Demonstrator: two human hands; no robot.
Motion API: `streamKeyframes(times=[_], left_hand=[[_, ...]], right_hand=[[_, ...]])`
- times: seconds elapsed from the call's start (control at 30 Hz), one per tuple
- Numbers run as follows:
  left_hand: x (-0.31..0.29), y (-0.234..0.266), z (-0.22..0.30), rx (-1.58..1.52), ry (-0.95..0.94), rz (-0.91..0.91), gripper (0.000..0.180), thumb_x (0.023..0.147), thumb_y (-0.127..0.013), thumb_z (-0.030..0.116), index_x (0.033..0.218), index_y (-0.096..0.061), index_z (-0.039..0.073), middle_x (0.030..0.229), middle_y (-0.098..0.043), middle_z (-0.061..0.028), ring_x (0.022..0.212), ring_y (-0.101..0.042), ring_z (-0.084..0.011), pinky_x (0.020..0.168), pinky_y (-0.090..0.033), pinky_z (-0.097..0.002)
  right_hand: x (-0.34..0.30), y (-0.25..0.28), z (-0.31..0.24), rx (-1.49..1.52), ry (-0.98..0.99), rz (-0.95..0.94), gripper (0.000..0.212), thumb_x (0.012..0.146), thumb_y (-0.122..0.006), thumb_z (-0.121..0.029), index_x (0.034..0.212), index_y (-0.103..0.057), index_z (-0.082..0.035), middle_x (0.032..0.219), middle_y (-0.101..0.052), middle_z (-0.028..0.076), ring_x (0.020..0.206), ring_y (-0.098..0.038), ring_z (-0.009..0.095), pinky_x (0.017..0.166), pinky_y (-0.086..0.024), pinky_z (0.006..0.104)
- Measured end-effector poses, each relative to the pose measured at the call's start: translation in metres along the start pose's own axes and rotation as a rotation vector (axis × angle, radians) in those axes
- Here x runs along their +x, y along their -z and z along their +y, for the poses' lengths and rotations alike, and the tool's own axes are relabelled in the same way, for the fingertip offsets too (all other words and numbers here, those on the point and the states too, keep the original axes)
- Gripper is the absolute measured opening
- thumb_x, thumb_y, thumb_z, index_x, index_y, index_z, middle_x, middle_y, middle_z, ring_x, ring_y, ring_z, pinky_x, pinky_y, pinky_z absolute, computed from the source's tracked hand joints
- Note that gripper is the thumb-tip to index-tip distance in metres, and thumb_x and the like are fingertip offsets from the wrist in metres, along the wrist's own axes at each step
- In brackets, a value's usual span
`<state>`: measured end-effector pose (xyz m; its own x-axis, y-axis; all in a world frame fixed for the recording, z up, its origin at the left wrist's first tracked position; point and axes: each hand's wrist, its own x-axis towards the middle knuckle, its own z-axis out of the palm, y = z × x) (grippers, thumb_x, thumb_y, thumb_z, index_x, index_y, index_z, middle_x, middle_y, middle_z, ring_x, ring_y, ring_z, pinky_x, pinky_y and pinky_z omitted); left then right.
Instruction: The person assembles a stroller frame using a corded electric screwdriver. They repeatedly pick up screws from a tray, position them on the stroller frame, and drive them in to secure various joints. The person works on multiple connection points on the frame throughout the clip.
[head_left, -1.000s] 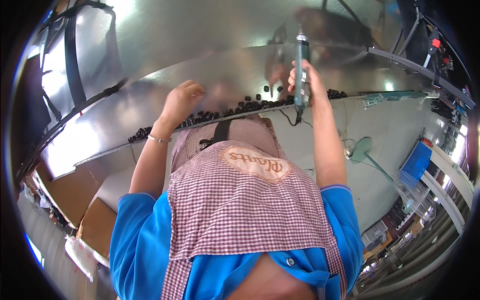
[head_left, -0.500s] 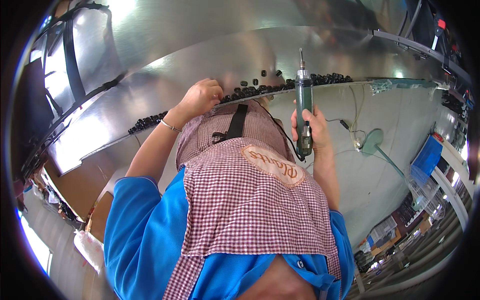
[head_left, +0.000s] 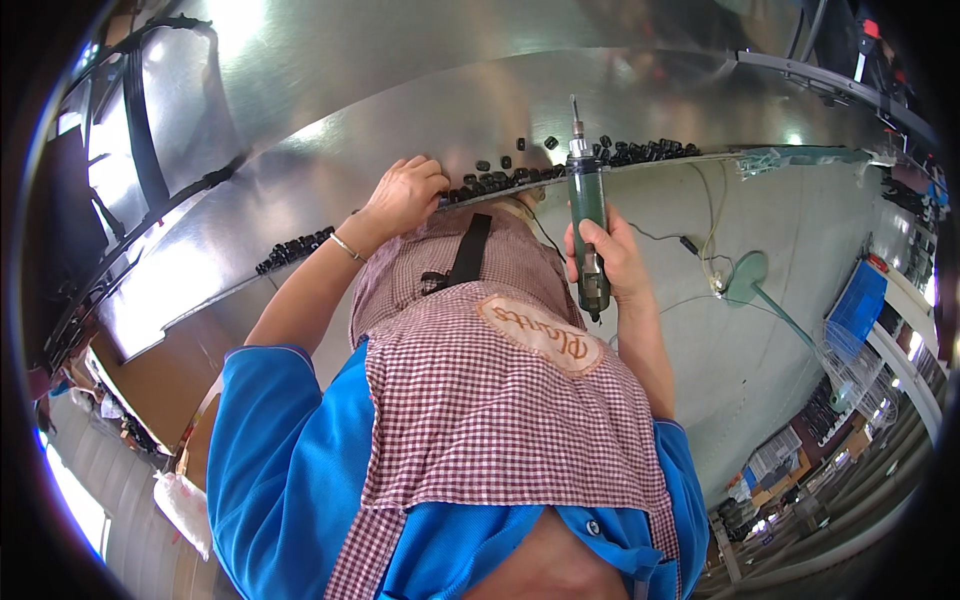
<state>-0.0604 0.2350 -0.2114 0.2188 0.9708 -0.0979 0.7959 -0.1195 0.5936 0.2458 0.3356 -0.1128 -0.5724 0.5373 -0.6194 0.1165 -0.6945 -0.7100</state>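
Observation:
My right hand (head_left: 612,250) is wrapped round a dark green electric screwdriver (head_left: 587,200), held upright with its thin bit pointing at the far side. At the near edge of the metal table (head_left: 400,130), my left hand (head_left: 408,195) rests with its fingers curled down. Whatever lies under those fingertips is hidden. Right beside it, small black block-like parts (head_left: 495,183) are heaped along the edge, and a few lie loose just beyond. More black parts (head_left: 650,152) continue to the right of the screwdriver's tip.
Another row of black parts (head_left: 295,250) lines the table edge at left. A cardboard box (head_left: 150,385) stands below it. On the right, a green-based standing fan (head_left: 745,277) is on the floor, with cables (head_left: 712,225) nearby and a blue bin (head_left: 858,305) beyond.
My right hand has shifted left with the screwdriver, which now leans slightly. My left hand has stayed by the heap, its curled fingers moving only a little.

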Motion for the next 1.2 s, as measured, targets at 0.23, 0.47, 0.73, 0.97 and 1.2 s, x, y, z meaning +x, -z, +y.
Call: streamKeyframes(times=[0.23, 0.47, 0.73, 0.97, 1.2], left_hand=[[0.008, -0.006, 0.001, -0.114, 0.109, 0.125, 0.014, 0.074, -0.063, 0.007, 0.087, -0.063, 0.005, 0.088, -0.058, -0.0084, 0.088, -0.059, -0.0290, 0.075, -0.050, -0.0404], [0.017, -0.003, -0.015, 0.063, 0.178, 0.229, 0.014, 0.075, -0.064, 0.008, 0.089, -0.063, 0.004, 0.093, -0.060, -0.0087, 0.088, -0.060, -0.0287, 0.078, -0.052, -0.0392], [0.013, -0.005, -0.015, 0.038, 0.074, 0.338, 0.020, 0.075, -0.067, 0.005, 0.094, -0.063, 0.004, 0.093, -0.058, -0.0099, 0.089, -0.059, -0.0303, 0.078, -0.051, -0.0391], [0.019, -0.007, -0.016, -0.292, 0.328, 0.356, 0.016, 0.079, -0.065, 0.004, 0.095, -0.066, 0.001, 0.095, -0.064, -0.0075, 0.077, -0.065, -0.0227, 0.071, -0.053, -0.0338], [0.030, 0.027, -0.007, -1.685, 0.612, 0.168, 0.020, 0.093, -0.059, 0.009, 0.104, -0.064, -0.006, 0.090, -0.064, -0.0074, 0.077, -0.059, -0.0155, 0.069, -0.049, -0.0290]], right_hand=[[0.002, -0.016, 0.004, -0.029, -0.053, -0.020, 0.041, 0.090, -0.065, -0.021, 0.118, -0.044, 0.000, 0.074, -0.058, 0.007, 0.050, -0.059, 0.014, 0.044, -0.048, 0.0260], [0.006, -0.021, 0.014, -0.135, -0.054, -0.108, 0.052, 0.089, -0.068, -0.027, 0.127, -0.043, -0.001, 0.080, -0.054, 0.004, 0.050, -0.058, 0.014, 0.045, -0.049, 0.0267], [0.008, -0.018, 0.017, -0.190, -0.049, -0.112, 0.055, 0.087, -0.071, -0.035, 0.122, -0.045, -0.001, 0.081, -0.053, 0.005, 0.053, -0.057, 0.013, 0.046, -0.050, 0.0276], [0.010, -0.018, 0.015, -0.227, -0.038, -0.101, 0.053, 0.087, -0.071, -0.034, 0.120, -0.047, -0.001, 0.081, -0.054, 0.005, 0.057, -0.058, 0.013, 0.048, -0.050, 0.0283], [0.010, -0.027, 0.012, -0.640, 0.187, -0.058, 0.060, 0.080, -0.076, -0.040, 0.118, -0.053, 0.000, 0.098, -0.063, 0.013, 0.092, -0.063, 0.026, 0.080, -0.050, 0.0363]])
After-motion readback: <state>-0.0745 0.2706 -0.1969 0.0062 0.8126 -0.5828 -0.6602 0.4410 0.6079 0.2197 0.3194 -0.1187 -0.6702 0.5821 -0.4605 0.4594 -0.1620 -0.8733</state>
